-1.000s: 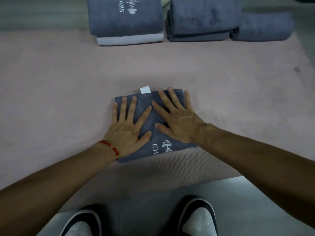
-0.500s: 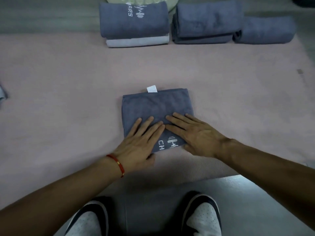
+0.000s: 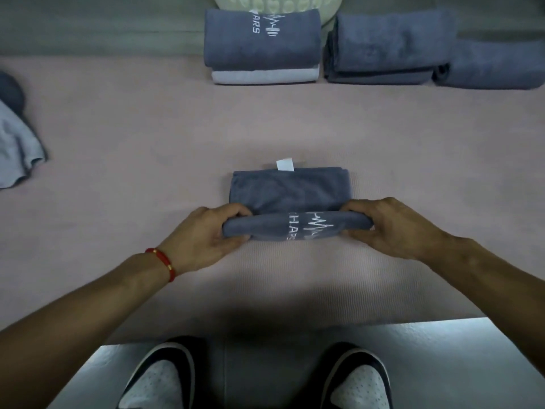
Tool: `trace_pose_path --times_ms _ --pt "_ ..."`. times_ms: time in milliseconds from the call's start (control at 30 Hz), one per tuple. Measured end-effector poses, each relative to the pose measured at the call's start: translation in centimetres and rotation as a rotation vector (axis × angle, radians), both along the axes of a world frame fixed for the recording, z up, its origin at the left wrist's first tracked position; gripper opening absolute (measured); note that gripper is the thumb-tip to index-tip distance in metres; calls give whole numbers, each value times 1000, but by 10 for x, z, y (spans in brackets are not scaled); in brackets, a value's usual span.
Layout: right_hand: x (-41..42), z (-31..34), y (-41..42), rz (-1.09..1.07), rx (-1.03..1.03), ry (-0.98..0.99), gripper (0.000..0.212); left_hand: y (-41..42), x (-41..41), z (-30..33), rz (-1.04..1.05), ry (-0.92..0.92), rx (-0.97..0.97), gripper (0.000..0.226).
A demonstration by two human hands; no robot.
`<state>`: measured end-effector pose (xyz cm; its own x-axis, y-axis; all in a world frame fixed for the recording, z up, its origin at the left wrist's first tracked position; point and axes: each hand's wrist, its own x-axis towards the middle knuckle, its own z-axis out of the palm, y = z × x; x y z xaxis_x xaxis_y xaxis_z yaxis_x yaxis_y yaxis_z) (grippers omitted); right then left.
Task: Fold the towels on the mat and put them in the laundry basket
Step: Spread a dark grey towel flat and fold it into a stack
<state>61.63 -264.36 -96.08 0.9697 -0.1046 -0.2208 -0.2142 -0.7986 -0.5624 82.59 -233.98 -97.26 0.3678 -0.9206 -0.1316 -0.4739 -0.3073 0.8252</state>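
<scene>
One pink mat [image 3: 118, 119] fills the floor, broad and flat, finely ribbed along its near edge. Beyond its far edge sits one pale green laundry basket [image 3: 277, 7], round-walled and pierced with holes, only its lower curve in view. In front of it run three folded stacks: a dark grey towel with white lettering [image 3: 262, 39] lying on a lighter grey one [image 3: 265, 76], then a stack of dark grey towels [image 3: 386, 51] just beside it, layers hard to count, then a single dark fold [image 3: 489, 67] at the far right. Off at the left edge lies one loose heap of cloth [image 3: 17, 143], light grey over dark, rumpled.

And here, centre mat, is the towel being folded [image 3: 290, 190]: dark grey, soft nap, rectangular, one small white tag [image 3: 285, 165] poking from its far edge. Its near edge is lifted and rolled over, lettering showing. The left hand [image 3: 203, 231] grips the left end, fingers curled round the roll; the right hand [image 3: 395, 225] grips the right end the same way. One red bracelet [image 3: 163, 261] circles the left wrist. Two dark-rimmed white shoes [image 3: 159, 379] stand on grey floor below.
</scene>
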Motion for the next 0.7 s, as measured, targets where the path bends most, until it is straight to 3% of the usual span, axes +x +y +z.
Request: trace_pose_path --times_ms 167,300,367,467,633,700 --pt "-1 14 4 -97 281 277 26 14 -5 0 21 194 95 34" --pt "13 16 7 -298 363 188 11 -3 -8 -5 461 342 57 35" --pt "22 11 11 -435 290 106 18 -15 -8 -7 613 197 94 29" --pt "34 3 16 -480 47 79 35 -28 -9 -5 676 1 184 29" --pt "47 -5 25 -557 -122 109 50 -42 -6 -6 692 -87 234 28" --pt "49 -1 36 -536 -264 36 49 -42 -3 -9 688 -86 265 32"
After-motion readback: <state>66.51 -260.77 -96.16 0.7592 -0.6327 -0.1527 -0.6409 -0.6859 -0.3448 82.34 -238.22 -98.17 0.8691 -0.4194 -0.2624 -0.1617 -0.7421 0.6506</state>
